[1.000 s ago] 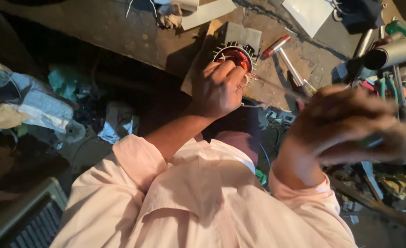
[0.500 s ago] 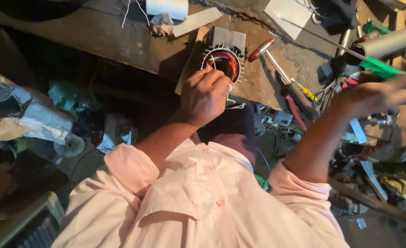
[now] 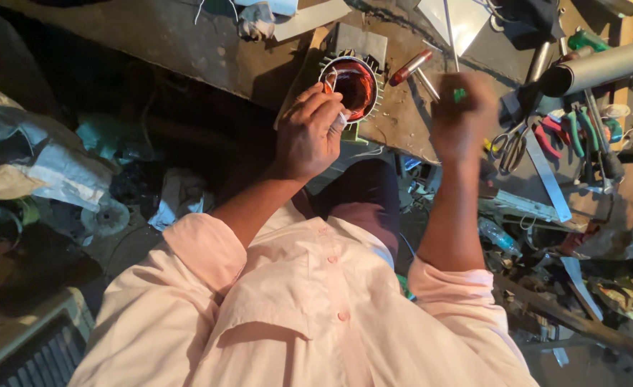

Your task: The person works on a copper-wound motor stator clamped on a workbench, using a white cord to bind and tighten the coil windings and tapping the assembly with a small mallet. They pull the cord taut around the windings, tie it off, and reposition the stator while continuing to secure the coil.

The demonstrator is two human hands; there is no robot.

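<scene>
A round motor stator (image 3: 353, 86) with copper windings and metal fins lies on the worn workbench (image 3: 187, 43). My left hand (image 3: 308, 136) rests at its near rim, fingers pinched on a small white strip (image 3: 341, 119) at the windings. To the right of the stator, my right hand (image 3: 463, 118) is raised and blurred, closed around a thin long rod (image 3: 448, 29) with a green part (image 3: 459, 94) at the grip. The rod points away over the bench.
A red-tipped cylinder (image 3: 410, 67) lies beside the stator. Scissors (image 3: 508, 140), red and green handled pliers (image 3: 567, 132) and a grey pipe (image 3: 603, 64) crowd the right side. Bags (image 3: 37, 165) and clutter fill the floor at left.
My right hand has swung from the far right in toward the stator, now holding the thin rod upright. My left hand has stayed at the stator's rim.
</scene>
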